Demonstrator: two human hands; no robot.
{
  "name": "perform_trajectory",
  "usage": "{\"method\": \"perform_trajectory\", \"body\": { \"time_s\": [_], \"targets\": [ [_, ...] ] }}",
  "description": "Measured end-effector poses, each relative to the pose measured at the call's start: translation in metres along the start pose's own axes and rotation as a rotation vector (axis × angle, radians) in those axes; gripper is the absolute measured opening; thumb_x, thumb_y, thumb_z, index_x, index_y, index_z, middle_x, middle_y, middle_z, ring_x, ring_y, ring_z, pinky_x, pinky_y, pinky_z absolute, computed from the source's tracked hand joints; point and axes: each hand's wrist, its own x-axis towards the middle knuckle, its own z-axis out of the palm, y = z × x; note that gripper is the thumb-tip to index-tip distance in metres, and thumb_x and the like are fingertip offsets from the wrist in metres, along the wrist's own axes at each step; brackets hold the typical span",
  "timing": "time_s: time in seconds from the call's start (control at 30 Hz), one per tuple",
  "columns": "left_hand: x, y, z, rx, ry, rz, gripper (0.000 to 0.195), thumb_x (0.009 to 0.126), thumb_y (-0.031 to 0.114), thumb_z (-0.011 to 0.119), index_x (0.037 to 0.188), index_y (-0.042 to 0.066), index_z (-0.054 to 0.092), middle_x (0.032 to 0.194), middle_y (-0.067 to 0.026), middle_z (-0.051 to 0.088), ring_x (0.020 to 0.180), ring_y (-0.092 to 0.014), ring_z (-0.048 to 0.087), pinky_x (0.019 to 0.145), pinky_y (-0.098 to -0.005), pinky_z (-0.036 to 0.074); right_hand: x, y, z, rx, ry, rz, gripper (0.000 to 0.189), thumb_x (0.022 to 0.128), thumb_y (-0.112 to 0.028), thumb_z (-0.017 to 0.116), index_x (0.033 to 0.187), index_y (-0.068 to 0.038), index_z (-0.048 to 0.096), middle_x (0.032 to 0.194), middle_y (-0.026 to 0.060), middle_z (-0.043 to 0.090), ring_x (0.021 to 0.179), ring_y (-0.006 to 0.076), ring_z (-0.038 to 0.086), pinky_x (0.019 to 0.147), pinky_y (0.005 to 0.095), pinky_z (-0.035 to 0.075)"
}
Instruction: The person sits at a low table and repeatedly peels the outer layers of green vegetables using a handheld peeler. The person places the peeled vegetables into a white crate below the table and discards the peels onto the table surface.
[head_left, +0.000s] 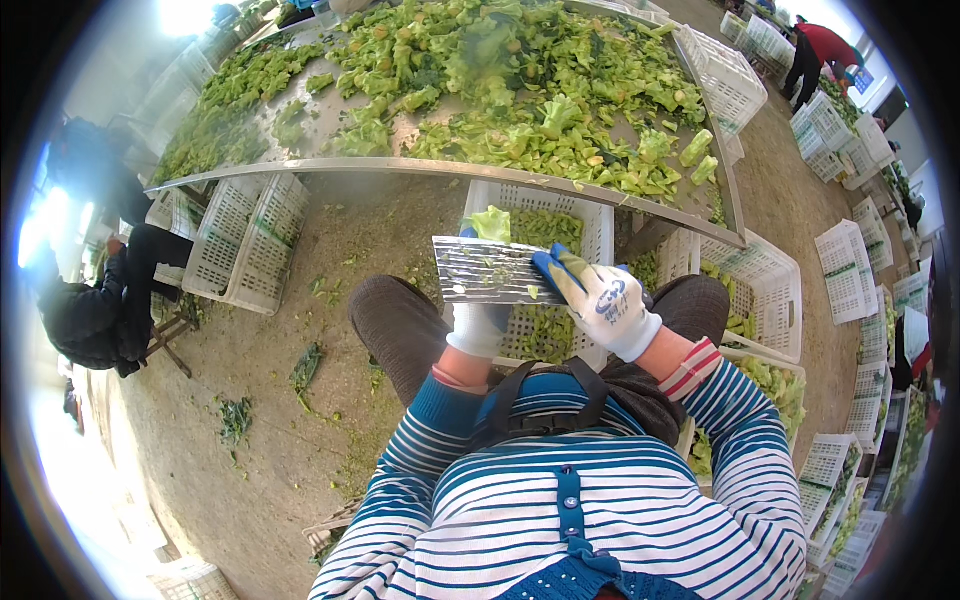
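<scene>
My right hand (611, 311), in a white and blue work glove, grips a cleaver (487, 274) with a broad rectangular blade. Wet green scraps cling to the blade's face, and the handle is hidden in the glove. Behind the blade is my left hand (478, 330), gloved alike; mostly its cuff and a blue fingertip show. It holds a pale green leafy vegetable piece (491, 223), which sticks out past the blade's far edge. Below both hands, between my knees, a white plastic crate (602, 232) contains cut green pieces (546, 229).
A metal-edged table (420, 166) heaped with leafy trimmings (487, 67) stands ahead. Crates with vegetables (780, 300) flank my right knee. Stacked crates (240, 240) and a seated person (90, 307) are at left. Another person (821, 52) bends at far right. Leaf scraps (306, 371) litter the floor.
</scene>
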Motion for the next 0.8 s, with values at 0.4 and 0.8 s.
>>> {"method": "perform_trajectory", "body": {
  "time_s": [0.4, 0.8],
  "targets": [
    [-0.012, 0.026, 0.030, 1.204, -0.003, 0.259, 0.034, 0.104, 0.029, 0.047, 0.125, 0.006, 0.058, 0.117, -0.0101, 0.065, 0.101, -0.022, 0.066, 0.084, -0.0336, 0.053, -0.007, 0.025, 0.018, 0.115, 0.096, 0.130, 0.058, 0.075, -0.003, 0.072, 0.131, -0.004, 0.059, 0.110, 0.0187, 0.068, 0.080, 0.0322, 0.071, 0.068, 0.0375, 0.058],
    [0.008, 0.006, -0.012, 0.079, -0.137, -0.013, 0.040, 0.106, 0.031, 0.045, 0.138, 0.008, 0.047, 0.120, -0.0120, 0.063, 0.102, -0.022, 0.064, 0.087, -0.0369, 0.057, -0.003, 0.009, 0.001, 0.053, 0.006, -0.045, 0.056, 0.075, -0.007, 0.069, 0.131, -0.003, 0.061, 0.121, 0.0193, 0.067, 0.082, 0.0246, 0.072, 0.066, 0.0337, 0.058]
  ]
}}
